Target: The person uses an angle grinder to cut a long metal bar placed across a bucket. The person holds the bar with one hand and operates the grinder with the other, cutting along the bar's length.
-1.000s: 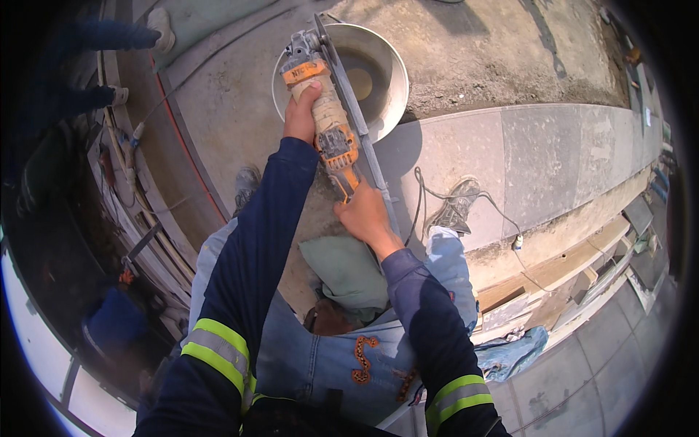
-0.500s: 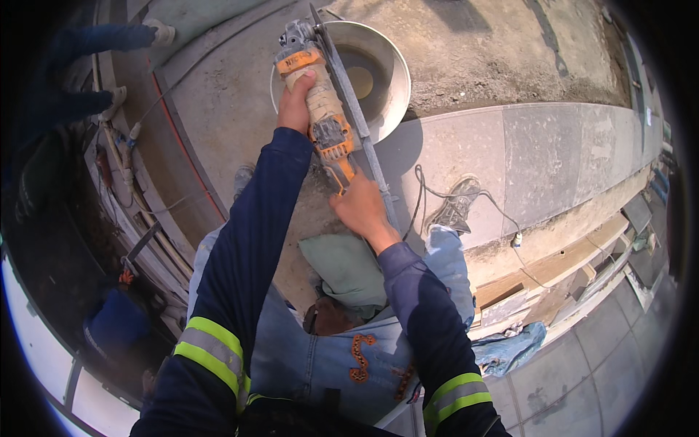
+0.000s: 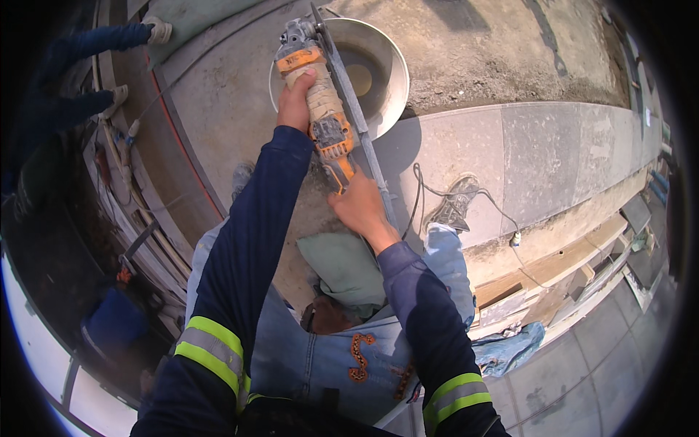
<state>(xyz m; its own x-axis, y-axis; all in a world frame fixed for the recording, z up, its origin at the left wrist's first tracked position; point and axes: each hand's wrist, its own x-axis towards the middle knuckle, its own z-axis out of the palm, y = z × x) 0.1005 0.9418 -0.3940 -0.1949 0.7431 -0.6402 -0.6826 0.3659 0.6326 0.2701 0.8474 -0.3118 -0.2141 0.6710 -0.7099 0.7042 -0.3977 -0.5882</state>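
Note:
Both my hands are closed round an orange and grey angle grinder, its body wrapped in pale tape. My left hand grips the taped part below the grinder's head, thumb on top. Lower down, my right hand holds the rear handle; its fingertips are partly hidden beneath. The disc shows edge-on at the head, against a long thin grey strip of stone or tile. That strip lies across the left part of a white bucket's rim and runs back past my right hand. Inside the bucket is some murky liquid.
A black cable loops past my right shoe to a plug. Grey slabs form a ledge at right, with wooden boards below. A green cushion lies between my legs. Another person's legs are at upper left.
My hands and the grinder hold almost the same place against the strip. The view has shifted very slightly.

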